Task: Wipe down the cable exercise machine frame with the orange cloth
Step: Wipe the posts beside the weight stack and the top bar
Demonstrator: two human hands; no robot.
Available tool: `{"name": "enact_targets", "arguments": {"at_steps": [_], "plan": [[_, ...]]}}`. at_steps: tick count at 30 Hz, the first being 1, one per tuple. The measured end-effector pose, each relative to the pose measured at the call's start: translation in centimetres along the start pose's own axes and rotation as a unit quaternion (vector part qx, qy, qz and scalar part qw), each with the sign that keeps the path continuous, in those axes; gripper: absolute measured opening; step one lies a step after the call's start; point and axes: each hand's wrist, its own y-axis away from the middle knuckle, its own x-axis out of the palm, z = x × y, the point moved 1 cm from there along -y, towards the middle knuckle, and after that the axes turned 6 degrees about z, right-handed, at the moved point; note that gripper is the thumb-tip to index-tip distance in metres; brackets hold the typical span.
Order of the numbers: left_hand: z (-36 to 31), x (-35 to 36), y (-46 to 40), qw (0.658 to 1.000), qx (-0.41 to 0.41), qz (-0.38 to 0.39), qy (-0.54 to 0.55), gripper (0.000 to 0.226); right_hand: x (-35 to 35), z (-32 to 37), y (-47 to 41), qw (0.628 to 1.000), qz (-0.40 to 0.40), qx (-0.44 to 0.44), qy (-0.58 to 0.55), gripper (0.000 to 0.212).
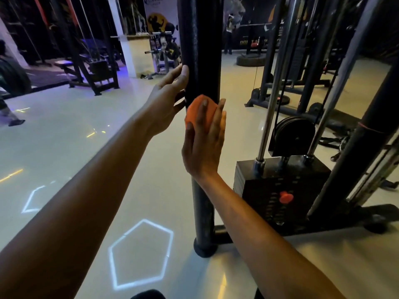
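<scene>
1. Head view puts the orange cloth (199, 111) at the middle of the picture, bunched into a soft rounded wad and pressed flat against the near face of the black upright post (199, 50) of the cable machine frame.

2. Right hand (203, 139) is the working grip: its fingers lie nearly straight over the cloth, palm toward the post, pushing the wad onto the metal rather than curling round it. Nothing is pinched as far as can be seen.

3. Left hand (170, 98) rests on the left side of the post just above the cloth, fingers extended along the tube and thumb side up; it steadies and holds nothing.

4. By my reading, the step in hand is a stroke along this upright, mid-height. Much of the post above and below appears yet to be covered, and the rest of the frame as well.

5. Next move calls for steady pressure and a slide along the tube, with the wad wrapped partly round so the curved sides are reached too.

6. Post surface looks like dark painted steel, round in section, dull with faint scuffs, ending in a rubbery foot (205, 248) on the glossy pale floor (75, 147).

7. Beside it to the right stands the weight stack (280, 186), blocky black plates with an orange selector pin (286, 197), and polished chrome guide rods (269, 104) rising from it.
</scene>
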Motion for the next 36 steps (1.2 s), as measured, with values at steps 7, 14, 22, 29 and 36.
{"name": "enact_targets", "arguments": {"at_steps": [7,14,22,29,36], "plan": [[1.9,0.6,0.6,1.0,0.009,-0.006,0.021,0.053,2.8,-5.3,7.1,0.998,0.046,-0.004,0.038,0.078],[3.6,0.4,2.1,1.0,0.009,0.01,0.014,0.053,1.8,-2.3,4.2,0.999,0.006,0.026,-0.028,0.074],[7.4,0.7,3.6,0.999,-0.02,-0.03,0.009,0.05,3.3,-7.4,11.2,0.995,0.093,0.025,0.002,0.088],[10.7,1.0,4.6,0.998,-0.054,-0.019,0.007,0.043,2.6,-4.7,6.9,0.999,0.036,0.009,-0.03,0.071],[12.9,1.5,4.8,0.998,-0.035,-0.051,0.005,0.04,4.8,-10.6,15.4,0.991,0.115,-0.022,0.06,0.07]]}}
